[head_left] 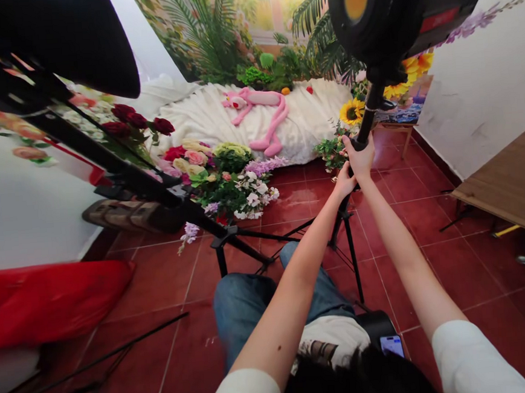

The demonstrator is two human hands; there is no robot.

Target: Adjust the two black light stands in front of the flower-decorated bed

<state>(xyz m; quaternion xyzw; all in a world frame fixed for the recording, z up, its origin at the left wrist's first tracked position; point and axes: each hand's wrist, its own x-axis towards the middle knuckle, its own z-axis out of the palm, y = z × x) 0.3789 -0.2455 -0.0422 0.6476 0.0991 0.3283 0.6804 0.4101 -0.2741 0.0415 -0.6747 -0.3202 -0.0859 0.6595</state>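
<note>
Both of my hands grip the black pole of a light stand [367, 123] in front of me, on its right side. Higher on the pole is my right hand [361, 153], fingers wrapped round it. Just below and touching it, my left hand [345, 180] closes on the same pole. A large black studio light [389, 23] with a round yellow-orange patch sits on top of the stand. The stand's legs [352, 256] spread on the floor close to my knees. Part of the pole is hidden behind my fingers.
A second light stand [153, 196] with a dark lamp head [91, 40] slants across the left. Ahead, a pink plush toy [264, 99] lies on white draped cloth [315, 119], with artificial flowers [225, 187] before it. A wooden board [510, 177] stands right; a red bag [53, 304] lies left.
</note>
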